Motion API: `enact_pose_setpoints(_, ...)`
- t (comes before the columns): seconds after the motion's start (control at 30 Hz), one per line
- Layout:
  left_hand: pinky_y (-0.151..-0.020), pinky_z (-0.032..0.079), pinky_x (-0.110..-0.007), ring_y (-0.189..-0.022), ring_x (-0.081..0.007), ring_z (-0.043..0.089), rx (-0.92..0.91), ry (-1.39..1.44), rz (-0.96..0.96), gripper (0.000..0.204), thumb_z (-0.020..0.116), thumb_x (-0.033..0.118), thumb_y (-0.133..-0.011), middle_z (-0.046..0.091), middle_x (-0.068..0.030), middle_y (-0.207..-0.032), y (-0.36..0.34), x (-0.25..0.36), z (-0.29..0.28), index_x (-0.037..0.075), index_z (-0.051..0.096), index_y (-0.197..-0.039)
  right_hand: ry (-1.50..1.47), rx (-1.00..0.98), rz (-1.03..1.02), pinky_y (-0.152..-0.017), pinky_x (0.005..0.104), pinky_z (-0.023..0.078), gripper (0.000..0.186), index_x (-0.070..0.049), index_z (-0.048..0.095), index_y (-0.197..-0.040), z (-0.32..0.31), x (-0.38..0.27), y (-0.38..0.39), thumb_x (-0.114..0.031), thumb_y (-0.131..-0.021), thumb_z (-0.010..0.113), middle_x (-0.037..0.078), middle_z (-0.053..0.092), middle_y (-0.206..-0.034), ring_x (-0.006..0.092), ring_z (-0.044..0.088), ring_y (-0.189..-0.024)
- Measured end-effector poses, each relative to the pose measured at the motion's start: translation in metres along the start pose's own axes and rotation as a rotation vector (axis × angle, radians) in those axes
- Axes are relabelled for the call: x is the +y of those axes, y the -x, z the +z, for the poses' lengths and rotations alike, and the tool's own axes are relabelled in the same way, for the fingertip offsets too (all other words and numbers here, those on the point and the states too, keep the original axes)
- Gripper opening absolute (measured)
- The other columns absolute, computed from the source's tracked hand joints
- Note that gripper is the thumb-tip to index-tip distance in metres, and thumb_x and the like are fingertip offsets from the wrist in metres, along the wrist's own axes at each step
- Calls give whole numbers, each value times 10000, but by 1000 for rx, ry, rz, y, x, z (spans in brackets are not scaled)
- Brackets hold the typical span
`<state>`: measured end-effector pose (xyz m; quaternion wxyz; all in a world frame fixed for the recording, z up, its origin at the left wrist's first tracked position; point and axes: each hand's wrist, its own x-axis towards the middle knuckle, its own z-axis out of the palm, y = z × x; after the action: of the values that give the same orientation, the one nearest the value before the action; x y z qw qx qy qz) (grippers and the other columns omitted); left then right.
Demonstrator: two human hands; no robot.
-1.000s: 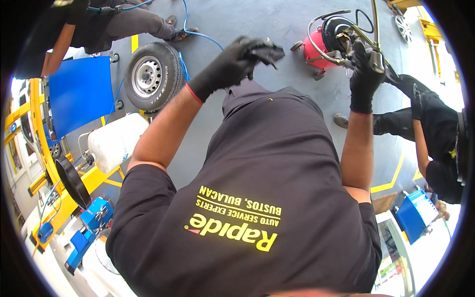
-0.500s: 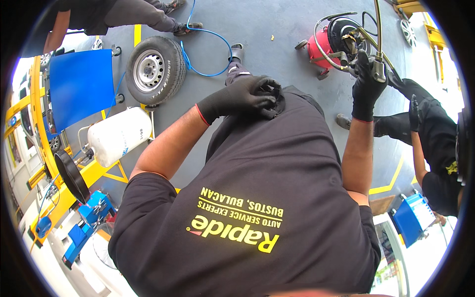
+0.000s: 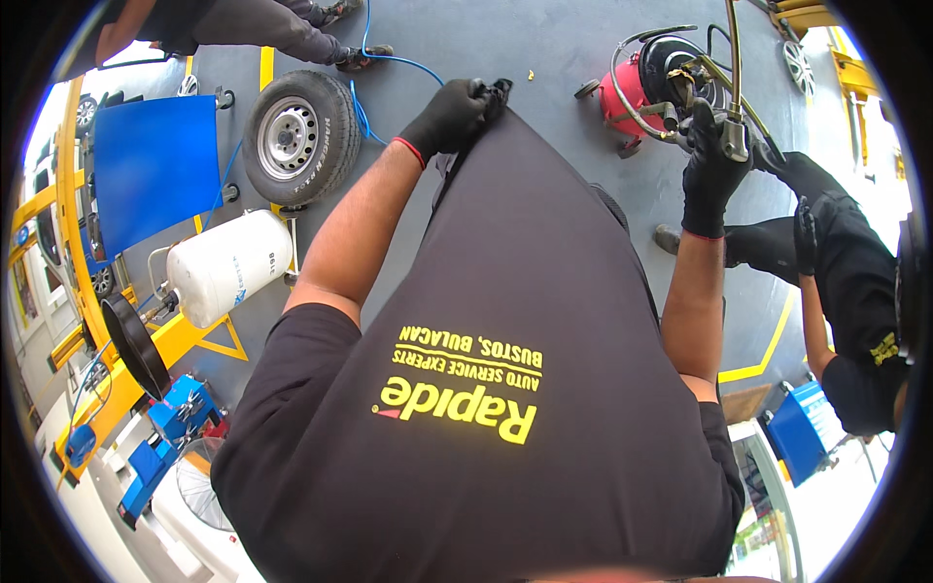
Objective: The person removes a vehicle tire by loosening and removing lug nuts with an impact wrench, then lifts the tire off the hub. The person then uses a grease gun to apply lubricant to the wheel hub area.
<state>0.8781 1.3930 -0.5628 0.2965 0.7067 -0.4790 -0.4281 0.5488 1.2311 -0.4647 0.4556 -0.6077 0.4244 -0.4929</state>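
Observation:
My left hand point(image 3: 457, 117), in a black glove with a red cuff, grips the hem of my black shirt point(image 3: 530, 243) and stretches it up and away from my body. On the right, my right hand point(image 3: 711, 180), gloved alike, is wrapped round a metal fitting point(image 3: 734, 138) with an upright metal pipe. Just beyond it stands a red wheeled drum point(image 3: 622, 102) with a black top and hoses, partly behind the pipework.
A co-worker's legs point(image 3: 282, 34) are at top left; another co-worker point(image 3: 846, 282) is at right. A loose tire point(image 3: 335, 165), blue hose point(image 3: 408, 66), blue board point(image 3: 155, 165), white tank point(image 3: 225, 267), yellow lift frame point(image 3: 224, 335) and blue cart point(image 3: 799, 428) surround me on the grey floor.
My left hand came down to the shirt, took hold of its hem and raised it, pulling the cloth taut. My right hand stays on the metal fitting with little movement.

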Motion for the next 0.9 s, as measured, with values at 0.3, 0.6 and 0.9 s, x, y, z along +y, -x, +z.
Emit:
enact_pose_setpoints(0.3,-594,578,-373,-678,-239,692,172,316,176,181,555,188,-1045,675,-116,-904,17,-6,-46,32,593,-1128,-1,8,2,-536,253,477,242,-35,607,-791,3,-3,1,-137,-975,726,30,620,-674,85,583,-607)
enact_pose_setpoints(0.6,-791,532,-388,-907,-304,696,-234,-156,367,303,634,255,-980,721,-184,-953,76,48,37,-16,678,-1108,-22,-57,55,-610,248,518,180,-13,650,-948,-4,14,-5,-108,-915,800,0,639,-805,82,632,-719)
enact_pose_setpoints(0.9,-786,522,-370,-857,-252,674,-124,-74,-95,316,621,304,-1022,708,-146,-908,17,-5,41,4,666,-1109,75,-49,-25,-589,254,517,213,-16,630,-906,-5,15,-7,-132,-909,809,7,630,-782,85,620,-690)
